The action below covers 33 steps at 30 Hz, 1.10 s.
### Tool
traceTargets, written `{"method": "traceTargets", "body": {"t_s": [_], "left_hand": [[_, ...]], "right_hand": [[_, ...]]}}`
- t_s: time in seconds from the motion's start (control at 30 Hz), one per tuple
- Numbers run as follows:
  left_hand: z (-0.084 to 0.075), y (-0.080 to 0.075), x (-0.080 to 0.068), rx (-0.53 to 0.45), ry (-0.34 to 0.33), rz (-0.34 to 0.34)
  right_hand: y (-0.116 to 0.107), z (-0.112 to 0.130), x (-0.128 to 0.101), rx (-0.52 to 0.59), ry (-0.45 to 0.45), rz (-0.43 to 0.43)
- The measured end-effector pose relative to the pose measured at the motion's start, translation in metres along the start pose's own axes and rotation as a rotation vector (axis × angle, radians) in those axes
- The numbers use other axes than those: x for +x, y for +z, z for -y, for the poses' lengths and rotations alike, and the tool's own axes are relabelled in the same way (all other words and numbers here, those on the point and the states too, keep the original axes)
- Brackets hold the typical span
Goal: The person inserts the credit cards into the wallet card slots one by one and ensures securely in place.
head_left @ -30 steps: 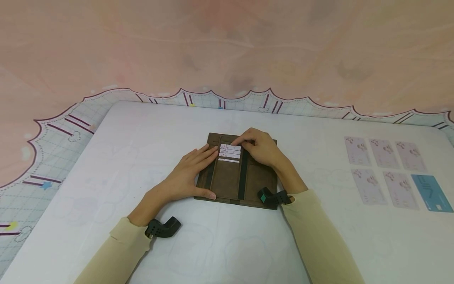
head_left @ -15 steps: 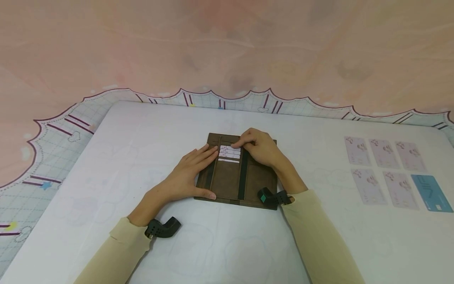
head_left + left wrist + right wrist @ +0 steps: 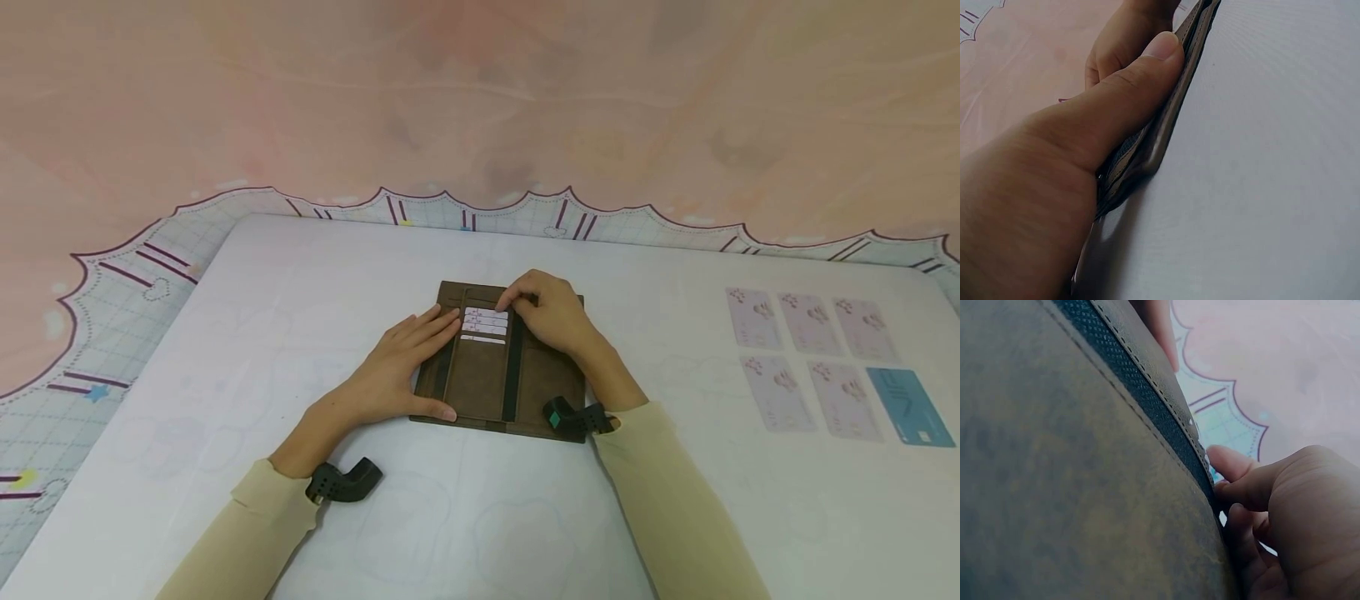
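A brown leather wallet (image 3: 480, 379) lies spread on the white table, a dark elastic band (image 3: 514, 379) running down its middle. Several white cards (image 3: 483, 322) show as stepped strips in its slots. My left hand (image 3: 393, 367) rests across the wallet's left side with fingers stretched out; its thumb (image 3: 1147, 69) presses the near edge in the left wrist view. At the top card's right corner is the index fingertip of my right hand (image 3: 551, 312), bent, with the thumb close beside it. The right wrist view has these fingers (image 3: 1232, 464) at the wallet's edge, partly hidden behind it.
On the right of the table lie several pale pink cards (image 3: 753, 318) in two rows, with a blue card (image 3: 912, 407) at the lower right end. A patterned cloth border (image 3: 517, 215) runs along the table's back edge.
The top card has slid slightly down into its slot. My right index finger has moved down and a little right to the card's corner. The left hand has stayed put.
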<state>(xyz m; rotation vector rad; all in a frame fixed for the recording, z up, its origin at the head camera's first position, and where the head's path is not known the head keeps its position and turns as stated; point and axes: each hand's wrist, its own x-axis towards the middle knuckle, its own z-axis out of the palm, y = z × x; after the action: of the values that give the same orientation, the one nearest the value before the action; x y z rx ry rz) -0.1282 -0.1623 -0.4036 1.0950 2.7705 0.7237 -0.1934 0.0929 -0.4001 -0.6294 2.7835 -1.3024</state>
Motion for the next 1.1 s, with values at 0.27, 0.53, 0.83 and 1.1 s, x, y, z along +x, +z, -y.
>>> {"method": "traceTargets", "body": {"t_s": [0.27,0.53,0.83,1.1], "left_hand": [[0.0001,-0.0007,-0.0007,0.004,0.002,-0.004],[-0.0001,-0.0010,0.0000,0.007,-0.007,0.001],[-0.0009,-0.0020,-0.0005,0.013,-0.013,0.005],[-0.0013,-0.0013,0.0004,-0.001,-0.007,0.005]], "right_hand": [[0.0014,0.0008,0.0005,-0.009,0.000,-0.008],[-0.0002,0.0033,0.0007,-0.003,0.019,0.009],[-0.0012,0.0067,-0.0003,0.001,0.021,0.020],[-0.0082,0.0076,-0.0006,-0.020,0.010,0.054]]}}
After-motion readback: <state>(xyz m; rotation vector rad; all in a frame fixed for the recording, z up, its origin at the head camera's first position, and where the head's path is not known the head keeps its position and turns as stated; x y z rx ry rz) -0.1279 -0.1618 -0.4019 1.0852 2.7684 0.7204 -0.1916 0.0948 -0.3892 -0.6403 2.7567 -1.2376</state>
